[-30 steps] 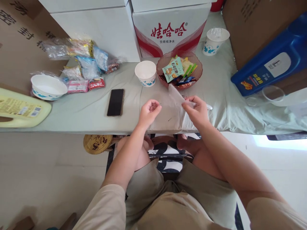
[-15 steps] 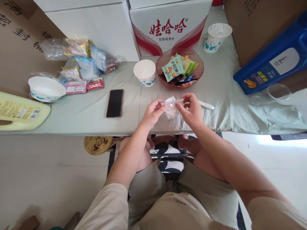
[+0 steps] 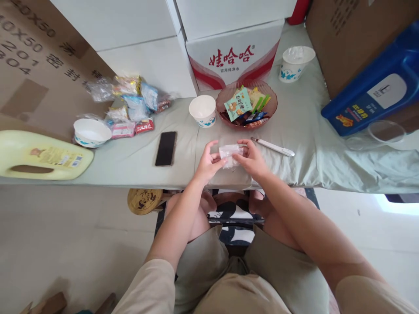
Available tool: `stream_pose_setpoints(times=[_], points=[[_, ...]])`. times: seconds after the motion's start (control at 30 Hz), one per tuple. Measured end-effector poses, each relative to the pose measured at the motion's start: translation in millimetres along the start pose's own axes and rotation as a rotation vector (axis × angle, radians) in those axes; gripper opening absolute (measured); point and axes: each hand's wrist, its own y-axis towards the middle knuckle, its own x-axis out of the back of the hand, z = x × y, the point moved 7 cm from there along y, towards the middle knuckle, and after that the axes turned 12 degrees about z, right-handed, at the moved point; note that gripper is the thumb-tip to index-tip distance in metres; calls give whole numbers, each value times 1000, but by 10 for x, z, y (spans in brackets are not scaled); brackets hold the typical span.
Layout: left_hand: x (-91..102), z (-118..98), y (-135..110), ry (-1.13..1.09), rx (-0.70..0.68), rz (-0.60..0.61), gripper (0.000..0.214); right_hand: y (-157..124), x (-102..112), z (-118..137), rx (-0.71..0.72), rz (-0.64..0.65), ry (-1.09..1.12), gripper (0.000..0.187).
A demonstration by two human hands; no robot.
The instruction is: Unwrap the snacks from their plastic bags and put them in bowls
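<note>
Between my hands is a small clear plastic bag point(image 3: 229, 151), held just above the front of the cloth-covered table. My left hand point(image 3: 209, 164) pinches its left side with thumb and fingers. On the right side, my right hand point(image 3: 251, 158) grips the bag, its thumb lying across the front. What the bag contains is hard to make out. A white pen-like tool point(image 3: 275, 147) with a dark tip lies right of my right hand. Behind the hands stand a paper cup point(image 3: 202, 111) and a pink glass bowl point(image 3: 248, 122) full of wrapped snacks.
A phone point(image 3: 166, 148) lies left of my hands. Further left are several snack packets point(image 3: 135, 107), a paper bowl point(image 3: 92, 133) and a yellow jug point(image 3: 46, 155). At right stand a blue bottle point(image 3: 376, 83), a clear plastic cup point(image 3: 386, 133) and another paper cup point(image 3: 296, 64). Boxes point(image 3: 234, 61) line the back.
The bag's top edge, stretched between my hands before, now looks folded down, with my fingers behind it. The view has shifted slightly, and more of the pen-like tool shows.
</note>
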Motion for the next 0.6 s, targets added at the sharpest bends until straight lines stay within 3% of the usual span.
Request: stream_pose_setpoints(times=[0.1, 0.2, 0.3, 0.37, 0.43, 0.53, 0.6], points=[[388, -210, -15, 56, -73, -269, 52, 82, -44, 19, 37, -32, 20, 39], [754, -784, 59, 300, -214, -512, 29, 165, -141, 4, -8, 12, -17, 28], [805, -1504, 379, 828, -291, -588, 26, 233, -248, 5, -41, 90, -65, 21], [680, -1788, 754, 1179, -273, -506, 28, 272, -296, 17, -56, 120, -95, 19], [586, -1767, 1191, 1380, -100, -341, 23, 307, -333, 26, -73, 138, -117, 19], [554, -1418, 1694, 1486, 250, -106, 25, 345, -372, 33, -79, 158, -141, 20], [577, -1162, 1874, 1449, 463, 35, 26, 358, -381, 41, -66, 165, -150, 19]])
